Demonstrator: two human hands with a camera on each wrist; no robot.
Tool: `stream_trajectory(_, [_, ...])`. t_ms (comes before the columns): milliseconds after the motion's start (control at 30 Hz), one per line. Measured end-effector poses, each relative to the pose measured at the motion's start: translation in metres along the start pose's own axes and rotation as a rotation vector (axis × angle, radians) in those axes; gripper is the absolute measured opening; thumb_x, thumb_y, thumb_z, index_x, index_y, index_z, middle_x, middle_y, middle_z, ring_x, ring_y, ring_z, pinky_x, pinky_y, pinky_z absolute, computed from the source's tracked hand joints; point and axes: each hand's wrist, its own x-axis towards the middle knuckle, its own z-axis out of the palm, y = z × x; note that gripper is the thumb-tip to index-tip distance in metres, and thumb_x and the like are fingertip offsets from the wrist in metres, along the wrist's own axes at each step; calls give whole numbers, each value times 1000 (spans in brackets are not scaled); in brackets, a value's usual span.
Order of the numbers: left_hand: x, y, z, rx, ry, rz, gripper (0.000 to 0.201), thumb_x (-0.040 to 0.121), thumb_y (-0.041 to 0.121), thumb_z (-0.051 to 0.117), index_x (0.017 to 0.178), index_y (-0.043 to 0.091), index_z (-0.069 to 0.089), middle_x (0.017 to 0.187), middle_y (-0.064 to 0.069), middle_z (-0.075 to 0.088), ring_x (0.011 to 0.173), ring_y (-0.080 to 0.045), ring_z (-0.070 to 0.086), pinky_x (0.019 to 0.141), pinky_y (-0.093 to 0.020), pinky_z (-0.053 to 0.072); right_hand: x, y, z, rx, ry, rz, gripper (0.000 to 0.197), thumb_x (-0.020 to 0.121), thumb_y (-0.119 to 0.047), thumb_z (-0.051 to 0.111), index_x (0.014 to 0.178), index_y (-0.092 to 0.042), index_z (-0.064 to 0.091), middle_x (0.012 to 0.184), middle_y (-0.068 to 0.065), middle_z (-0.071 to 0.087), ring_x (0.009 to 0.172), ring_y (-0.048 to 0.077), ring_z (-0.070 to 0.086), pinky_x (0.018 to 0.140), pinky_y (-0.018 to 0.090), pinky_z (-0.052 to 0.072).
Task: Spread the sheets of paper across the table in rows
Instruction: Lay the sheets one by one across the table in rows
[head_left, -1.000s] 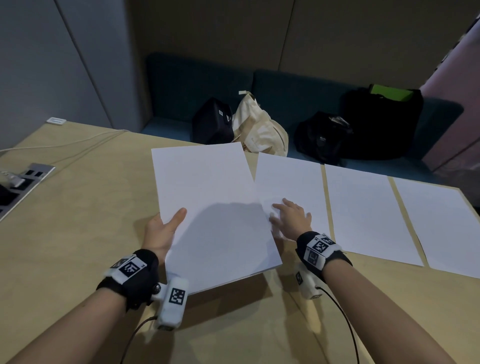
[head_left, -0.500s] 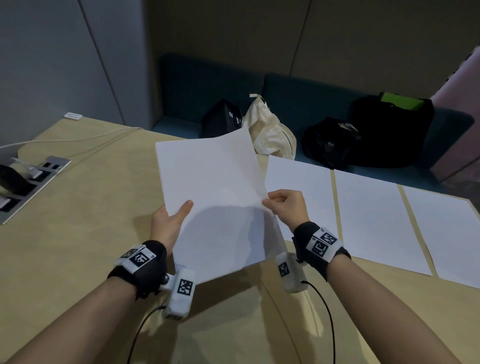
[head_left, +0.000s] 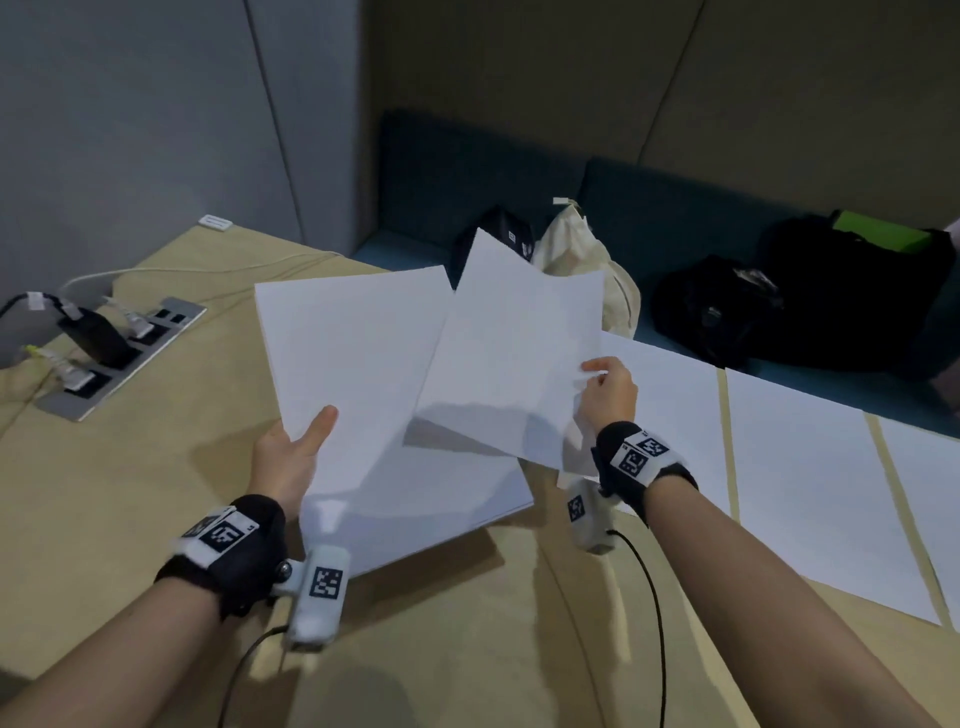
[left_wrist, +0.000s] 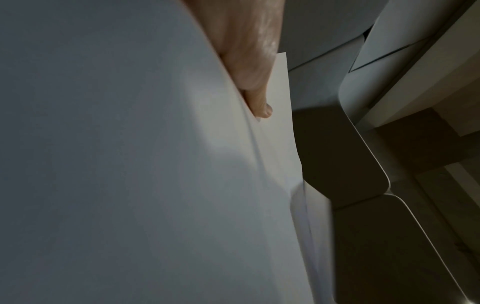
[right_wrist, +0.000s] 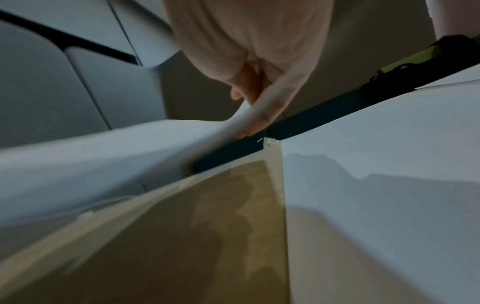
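Two hands are working over the desk (head_left: 130, 467): from the head camera, the left hand (head_left: 288, 457) is gripping the paper stack (head_left: 353, 364) by its near-left edge, thumb on top, while the right hand (head_left: 608, 395) is pinching a single sheet (head_left: 514, 353) raised above it. Laid sheets (head_left: 800, 467) are lying along the far-right edge. Left wrist camera: the thumb (left_wrist: 259, 98) is pressing on the stack (left_wrist: 116, 164). Right wrist camera: blurred fingers (right_wrist: 262, 111) are pinching the sheet's (right_wrist: 130, 144) edge.

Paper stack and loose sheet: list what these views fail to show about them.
- Number of sheets in the stack: head view shows only its top face; the left wrist view is filled by its underside.
- Left hand fingers below the stack: hidden by the paper in the head view.
- Right hand pinch on the lifted sheet: motion-blurred in the right wrist view.
- Rightmost laid sheet: cut off by the head view's right edge.
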Motion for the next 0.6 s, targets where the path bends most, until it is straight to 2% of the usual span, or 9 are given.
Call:
stream_trajectory(67, [4,1,-11,0,33,-5,39,90,22,59,123,0,57,114,-6,60,103,-18,56,89,-28,39,5,4,14,-165,-84,-18,38,84,16,38,111,3,61,116,24,60,97,30,59,74,21,45])
stream_trajectory(100, [6,1,-16,1,49,-4,40,90,23,59,124,1,57,116,-6,61,105,-18,56,91,-29,40,8,7,21,-240,-139,-21,38,84,15,40,114,4,60,122,24,57,109,33,56,85,27,45])
stream_trajectory(167, [10,2,-23,-12,75,3,40,90,24,58,125,3,56,122,-6,61,107,-18,56,95,-30,40,9,9,35,-356,-241,-24,36,87,10,43,119,5,57,131,24,49,122,36,48,101,33,38])
stream_trajectory(300, [16,5,-28,-39,92,9,41,91,22,58,128,3,54,126,-8,60,114,-21,56,101,-34,40,7,8,53,-571,-341,-1,34,89,-7,52,122,-1,53,132,22,41,122,38,43,102,41,39])
stream_trajectory(433, [20,3,-26,-43,89,-26,40,89,25,61,122,4,58,119,-8,64,114,-26,59,105,-44,41,1,7,59,-696,-282,-4,34,88,-13,57,121,-7,53,131,18,35,121,37,37,101,42,35])
stream_trajectory(533, [20,2,-20,-63,70,-50,39,89,23,61,121,2,59,116,-8,63,108,-24,60,100,-38,44,-5,8,56,-739,-198,-76,34,88,-16,55,122,-10,53,137,19,31,124,37,33,102,41,29])
stream_trajectory(600, [19,2,-17,-79,58,-62,38,89,20,61,121,1,58,116,-7,63,104,-22,59,92,-33,44,-10,7,54,-758,-229,-165,37,92,-21,49,128,-11,50,142,19,28,129,37,29,106,44,25])
